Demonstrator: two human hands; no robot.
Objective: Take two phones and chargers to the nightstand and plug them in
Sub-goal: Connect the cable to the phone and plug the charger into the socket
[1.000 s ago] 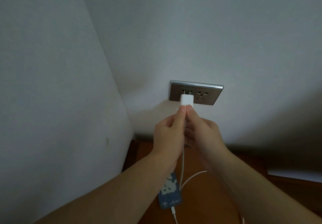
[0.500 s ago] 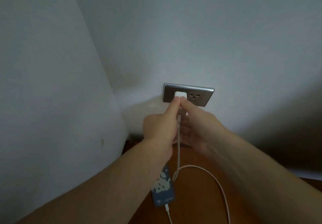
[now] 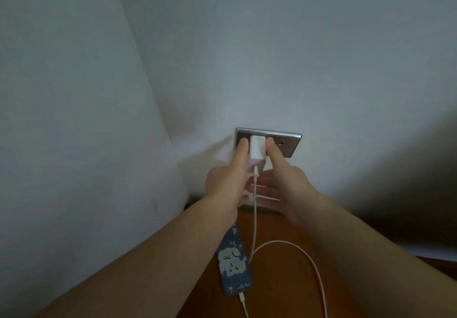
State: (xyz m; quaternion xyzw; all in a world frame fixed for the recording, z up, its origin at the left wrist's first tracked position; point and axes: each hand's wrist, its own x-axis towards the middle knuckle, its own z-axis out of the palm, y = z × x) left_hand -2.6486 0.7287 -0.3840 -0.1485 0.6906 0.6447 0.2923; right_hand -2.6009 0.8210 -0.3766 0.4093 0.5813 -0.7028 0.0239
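A white charger block (image 3: 257,153) sits pushed into the left side of the grey wall socket (image 3: 289,144). My left hand (image 3: 228,179) presses its left side with the index finger reaching the socket plate. My right hand (image 3: 282,176) holds its right side the same way. A white cable (image 3: 254,216) hangs from the block, loops over the wooden nightstand (image 3: 279,280) and enters the bottom of a phone in a dark blue cartoon case (image 3: 233,265), which lies face down. No second phone or charger is in view.
The socket is in a corner between two pale walls, just above the nightstand top. A white sheet or edge (image 3: 430,252) shows at the right. My forearms cover much of the nightstand's front.
Both hands pushed the charger block forward into the socket. My fingers slid from pinching its rear end to flanking its sides, and the view moved closer.
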